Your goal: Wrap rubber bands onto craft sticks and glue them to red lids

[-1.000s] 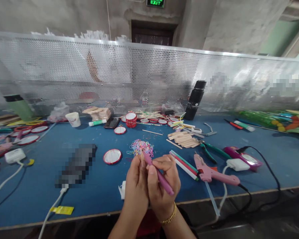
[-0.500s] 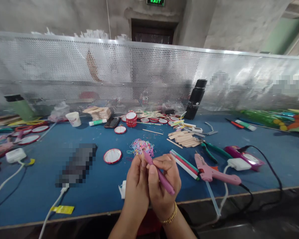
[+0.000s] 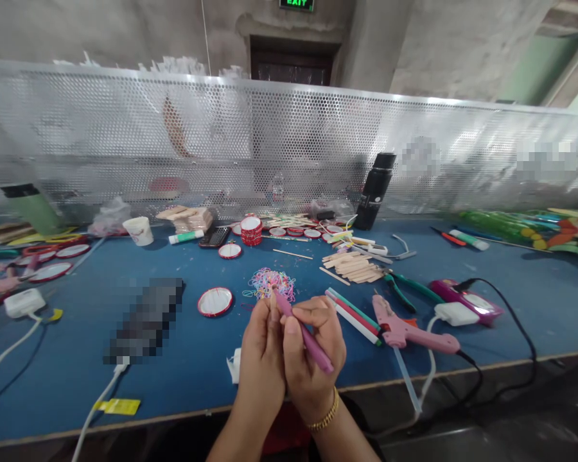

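In the head view, both hands were held together above the near edge of the blue desk point(image 3: 77, 378). The right hand point(image 3: 318, 378) had its fingers closed around a purple rod point(image 3: 313, 345), which slanted up and away from the wrist. The left hand point(image 3: 262, 359) had its fingers pinched shut at the rod's upper tip. That tip sat just before a loose pile of coloured rubber bands point(image 3: 267, 282) lying on the desk. No band could be made out on the rod, so the work on it looked to be at an early stage. To the right lay three coloured rods point(image 3: 354, 316), bare as far as could be seen, and a pink glue gun point(image 3: 404, 330). A red-rimmed disc point(image 3: 214, 301) lay to the left.
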`<action>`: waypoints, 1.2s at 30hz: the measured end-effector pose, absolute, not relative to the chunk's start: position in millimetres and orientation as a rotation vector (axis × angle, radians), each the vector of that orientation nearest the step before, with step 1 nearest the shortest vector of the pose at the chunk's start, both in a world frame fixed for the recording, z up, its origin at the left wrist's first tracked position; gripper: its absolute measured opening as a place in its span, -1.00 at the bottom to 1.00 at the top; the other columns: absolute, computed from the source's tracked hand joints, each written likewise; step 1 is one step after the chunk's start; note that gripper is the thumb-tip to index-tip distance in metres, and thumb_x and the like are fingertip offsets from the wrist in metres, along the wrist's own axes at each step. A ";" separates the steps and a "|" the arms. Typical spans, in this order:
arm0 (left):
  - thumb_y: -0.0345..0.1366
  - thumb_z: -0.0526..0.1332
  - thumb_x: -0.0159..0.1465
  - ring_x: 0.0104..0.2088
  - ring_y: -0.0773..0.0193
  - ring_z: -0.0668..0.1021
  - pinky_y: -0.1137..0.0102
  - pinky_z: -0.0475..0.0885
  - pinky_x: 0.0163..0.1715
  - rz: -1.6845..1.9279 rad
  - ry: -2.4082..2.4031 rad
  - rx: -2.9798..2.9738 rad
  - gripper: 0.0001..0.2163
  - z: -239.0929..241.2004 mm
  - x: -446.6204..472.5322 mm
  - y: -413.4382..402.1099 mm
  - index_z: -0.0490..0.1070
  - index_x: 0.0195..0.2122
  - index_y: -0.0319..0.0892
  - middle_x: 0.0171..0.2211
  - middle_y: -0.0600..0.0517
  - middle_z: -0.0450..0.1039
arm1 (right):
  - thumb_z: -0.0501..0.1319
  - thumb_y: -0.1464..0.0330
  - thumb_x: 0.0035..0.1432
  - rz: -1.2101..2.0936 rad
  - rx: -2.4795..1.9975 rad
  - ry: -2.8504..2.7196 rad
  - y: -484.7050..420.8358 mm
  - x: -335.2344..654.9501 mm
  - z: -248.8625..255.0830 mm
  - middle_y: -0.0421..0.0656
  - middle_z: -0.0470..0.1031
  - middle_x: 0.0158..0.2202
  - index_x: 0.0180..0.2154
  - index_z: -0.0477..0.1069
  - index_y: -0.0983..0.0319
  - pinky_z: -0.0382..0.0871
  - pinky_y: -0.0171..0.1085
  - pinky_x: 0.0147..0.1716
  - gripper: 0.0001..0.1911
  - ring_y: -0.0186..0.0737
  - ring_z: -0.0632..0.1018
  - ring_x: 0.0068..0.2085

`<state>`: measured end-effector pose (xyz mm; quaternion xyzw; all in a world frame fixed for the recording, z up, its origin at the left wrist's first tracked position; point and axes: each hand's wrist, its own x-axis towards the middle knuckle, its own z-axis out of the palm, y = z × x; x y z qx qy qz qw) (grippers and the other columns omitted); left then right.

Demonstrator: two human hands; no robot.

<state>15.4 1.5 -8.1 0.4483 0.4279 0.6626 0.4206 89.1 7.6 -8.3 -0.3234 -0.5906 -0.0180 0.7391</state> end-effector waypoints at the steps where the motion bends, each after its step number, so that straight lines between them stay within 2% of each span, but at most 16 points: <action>1: 0.12 0.32 0.28 -0.33 0.25 0.49 0.39 0.49 -0.26 1.641 1.055 1.150 -0.64 -5.6 14.7 0.9 0.46 -0.29 -0.11 -0.38 0.07 0.44 | 0.18 0.49 0.29 -0.046 -0.721 -1.291 8.2 88.8 -8.4 -0.23 0.51 -0.31 -0.20 0.38 0.19 0.39 -0.06 -0.07 -0.91 -0.26 0.52 -0.29; 4: 0.12 0.27 0.32 -0.40 0.29 0.43 0.42 0.45 -0.35 1.630 1.029 1.194 -0.62 0.1 14.4 -0.6 0.40 -0.37 -0.11 -0.43 0.09 0.36 | 0.19 0.49 0.30 -0.076 -0.751 -1.251 9.1 88.3 -9.4 -0.21 0.50 -0.31 -0.20 0.39 0.19 0.41 -0.07 -0.09 -0.91 -0.24 0.53 -0.26; 13: 0.14 0.33 0.24 -0.41 0.29 0.42 0.40 0.45 -0.36 1.627 1.047 1.181 -0.61 2.0 15.6 -1.0 0.42 -0.39 -0.11 -0.44 0.10 0.37 | 0.18 0.48 0.29 -0.033 -0.703 -1.295 8.4 89.3 -9.6 -0.23 0.51 -0.32 -0.21 0.38 0.19 0.39 -0.04 -0.06 -0.92 -0.26 0.52 -0.29; 16: 0.18 0.34 0.21 -0.36 0.28 0.47 0.42 0.47 -0.30 1.635 1.063 1.161 -0.58 6.3 15.7 -2.3 0.45 -0.32 -0.11 -0.40 0.10 0.41 | 0.19 0.49 0.29 -0.064 -0.724 -1.269 9.3 88.2 -9.8 -0.22 0.51 -0.32 -0.20 0.39 0.19 0.40 -0.04 -0.07 -0.91 -0.24 0.53 -0.28; 20: 0.14 0.31 0.27 -0.36 0.29 0.48 0.43 0.47 -0.30 1.636 1.047 1.184 -0.61 5.4 16.4 -2.7 0.41 -0.35 -0.11 -0.41 0.10 0.40 | 0.19 0.48 0.30 -0.104 -0.742 -1.228 9.1 88.2 -9.2 -0.22 0.50 -0.31 -0.20 0.39 0.19 0.41 -0.07 -0.08 -0.92 -0.24 0.54 -0.27; 25: 0.11 0.38 0.20 -0.18 0.18 0.57 0.34 0.51 -0.13 1.662 1.063 1.117 -0.63 -4.6 15.6 0.5 0.49 -0.21 -0.07 -0.23 0.02 0.55 | 0.18 0.48 0.29 -0.055 -0.715 -1.275 8.2 89.9 -9.4 -0.22 0.52 -0.30 -0.20 0.39 0.19 0.39 -0.03 -0.03 -0.91 -0.25 0.54 -0.27; 29: 0.12 0.32 0.26 -0.30 0.21 0.53 0.35 0.50 -0.23 1.643 1.057 1.162 -0.65 -4.6 15.7 1.6 0.44 -0.36 -0.07 -0.35 0.05 0.48 | 0.18 0.48 0.30 -0.040 -0.719 -1.288 9.0 89.5 -10.0 -0.21 0.52 -0.31 -0.20 0.39 0.19 0.40 -0.03 -0.05 -0.92 -0.24 0.53 -0.28; 36: 0.07 0.32 0.29 -0.37 0.26 0.48 0.38 0.49 -0.29 1.654 1.053 1.186 -0.68 2.7 17.5 -1.7 0.45 -0.33 -0.09 -0.40 0.08 0.42 | 0.19 0.49 0.29 -0.113 -0.731 -1.237 7.3 89.3 -6.9 -0.21 0.52 -0.31 -0.20 0.39 0.18 0.43 -0.07 -0.10 -0.90 -0.24 0.54 -0.28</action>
